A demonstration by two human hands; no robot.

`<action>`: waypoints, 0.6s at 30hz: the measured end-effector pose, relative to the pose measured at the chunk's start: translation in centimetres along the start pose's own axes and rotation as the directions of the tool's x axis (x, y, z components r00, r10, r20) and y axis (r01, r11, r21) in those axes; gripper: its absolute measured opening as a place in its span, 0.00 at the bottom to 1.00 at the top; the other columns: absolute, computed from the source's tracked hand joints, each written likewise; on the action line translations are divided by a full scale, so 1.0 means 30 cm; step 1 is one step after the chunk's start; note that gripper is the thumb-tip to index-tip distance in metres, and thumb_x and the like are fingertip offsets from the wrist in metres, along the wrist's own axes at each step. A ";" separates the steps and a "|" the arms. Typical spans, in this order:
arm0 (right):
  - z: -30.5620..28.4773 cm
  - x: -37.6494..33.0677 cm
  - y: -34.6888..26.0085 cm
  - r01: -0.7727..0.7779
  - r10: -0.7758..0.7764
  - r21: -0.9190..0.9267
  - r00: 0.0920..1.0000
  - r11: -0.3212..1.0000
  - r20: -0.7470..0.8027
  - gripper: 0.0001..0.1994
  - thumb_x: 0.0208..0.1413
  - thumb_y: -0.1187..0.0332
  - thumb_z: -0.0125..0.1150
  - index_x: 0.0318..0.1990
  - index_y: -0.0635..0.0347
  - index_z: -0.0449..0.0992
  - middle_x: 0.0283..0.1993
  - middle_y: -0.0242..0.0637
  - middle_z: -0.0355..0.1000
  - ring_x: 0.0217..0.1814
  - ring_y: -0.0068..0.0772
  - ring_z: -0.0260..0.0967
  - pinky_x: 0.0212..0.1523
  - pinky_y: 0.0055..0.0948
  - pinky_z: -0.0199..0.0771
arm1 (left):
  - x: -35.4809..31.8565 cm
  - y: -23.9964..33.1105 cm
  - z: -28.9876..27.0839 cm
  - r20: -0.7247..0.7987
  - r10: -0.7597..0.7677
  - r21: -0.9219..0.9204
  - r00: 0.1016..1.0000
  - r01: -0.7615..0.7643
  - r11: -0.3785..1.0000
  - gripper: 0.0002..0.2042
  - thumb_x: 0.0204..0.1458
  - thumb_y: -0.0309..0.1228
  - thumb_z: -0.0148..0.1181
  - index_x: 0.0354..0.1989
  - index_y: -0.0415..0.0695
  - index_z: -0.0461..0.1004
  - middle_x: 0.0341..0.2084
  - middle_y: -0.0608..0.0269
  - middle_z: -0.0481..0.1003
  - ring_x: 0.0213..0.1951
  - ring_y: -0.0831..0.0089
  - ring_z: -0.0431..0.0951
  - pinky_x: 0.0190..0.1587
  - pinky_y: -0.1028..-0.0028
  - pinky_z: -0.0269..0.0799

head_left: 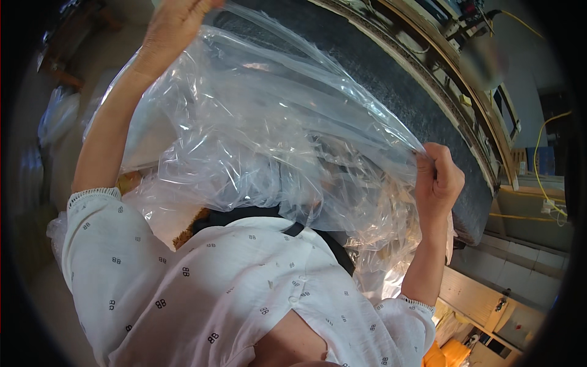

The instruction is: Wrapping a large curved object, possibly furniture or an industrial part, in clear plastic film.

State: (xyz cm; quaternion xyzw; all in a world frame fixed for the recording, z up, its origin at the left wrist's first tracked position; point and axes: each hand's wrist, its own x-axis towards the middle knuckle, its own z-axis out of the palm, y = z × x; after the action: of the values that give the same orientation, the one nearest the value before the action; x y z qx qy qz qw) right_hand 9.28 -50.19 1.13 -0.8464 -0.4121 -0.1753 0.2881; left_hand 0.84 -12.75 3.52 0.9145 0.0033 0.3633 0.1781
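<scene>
Nearest to the camera, at 6 o'clock, is the person's own white blouse [232, 287] with small dark marks. A black strap [293, 229] crosses the chest just above it.

Over the chest, from the centre up toward 12 o'clock, hangs a large clear plastic bag [269, 134], wrinkled and shiny. The right hand [437, 180], at 3 o'clock, has its fingers closed into a fist on one edge of the bag. The left hand [174, 27], at 11 o'clock, is raised high and its fingers pinch the opposite edge, though the fingertips are partly cut off by the frame.

I judge that the bag is stretched between the two hands, but not yet fully flat or open: many folds remain in the middle and lower part, and nothing clear shows inside it.

Behind the bag a dark grey speckled countertop [391, 79] runs from 12 to 4 o'clock. Farther, at 2 o'clock, stands a window frame [465, 79], and a yellow cable [541, 159] hangs at 3 o'clock. Pale wall tiles [520, 260] are at 4 o'clock.
</scene>
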 end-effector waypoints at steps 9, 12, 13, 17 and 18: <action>-0.172 -0.213 0.471 -0.240 0.182 -0.140 0.925 0.961 -0.334 0.05 0.55 0.74 0.54 0.38 0.63 0.69 0.24 0.28 0.62 0.25 0.16 0.58 0.26 0.17 0.60 | -0.348 -1.088 -0.711 -0.318 -0.195 0.669 0.928 0.365 0.648 0.15 0.55 0.40 0.45 0.42 0.44 0.72 0.39 0.51 0.72 0.42 0.55 0.73 0.43 0.66 0.66; -0.175 -0.170 0.383 -0.319 0.337 0.111 0.906 0.941 -0.257 0.06 0.54 0.74 0.53 0.40 0.64 0.68 0.29 0.27 0.63 0.31 0.16 0.58 0.33 0.15 0.59 | -0.417 -1.024 -0.797 -0.122 -0.590 0.417 0.798 0.580 0.700 0.12 0.54 0.38 0.48 0.41 0.45 0.73 0.36 0.61 0.74 0.36 0.70 0.73 0.39 0.72 0.67; -0.181 -0.149 0.362 -0.326 0.341 0.101 0.900 0.940 -0.271 0.06 0.54 0.74 0.53 0.40 0.64 0.68 0.29 0.27 0.63 0.31 0.16 0.58 0.33 0.15 0.59 | -0.369 -0.827 -0.709 0.042 -0.726 0.239 0.686 0.699 0.674 0.11 0.54 0.36 0.49 0.40 0.45 0.73 0.33 0.66 0.74 0.33 0.76 0.73 0.36 0.75 0.67; -0.147 0.021 0.253 -0.363 0.375 0.281 0.927 0.888 0.010 0.09 0.53 0.73 0.52 0.41 0.65 0.68 0.33 0.27 0.62 0.35 0.16 0.56 0.38 0.15 0.56 | -0.262 -0.176 -0.436 0.758 -0.319 -0.239 0.569 0.698 0.675 0.10 0.52 0.32 0.53 0.39 0.42 0.73 0.29 0.66 0.75 0.28 0.80 0.74 0.29 0.81 0.70; -0.145 0.054 0.216 -0.407 0.400 0.350 0.911 0.844 0.096 0.09 0.53 0.72 0.52 0.41 0.65 0.68 0.32 0.26 0.61 0.34 0.16 0.56 0.37 0.15 0.56 | -0.227 -0.113 -0.415 0.747 -0.340 -0.226 0.572 0.699 0.678 0.10 0.52 0.32 0.53 0.39 0.42 0.73 0.29 0.66 0.75 0.28 0.80 0.74 0.29 0.81 0.70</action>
State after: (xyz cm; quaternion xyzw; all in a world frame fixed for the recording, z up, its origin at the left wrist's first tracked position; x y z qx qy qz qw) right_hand 15.16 -55.17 3.14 -0.8479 -0.2527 -0.0236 0.4655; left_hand -12.04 -6.48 6.28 0.8541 0.1274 -0.0627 0.5004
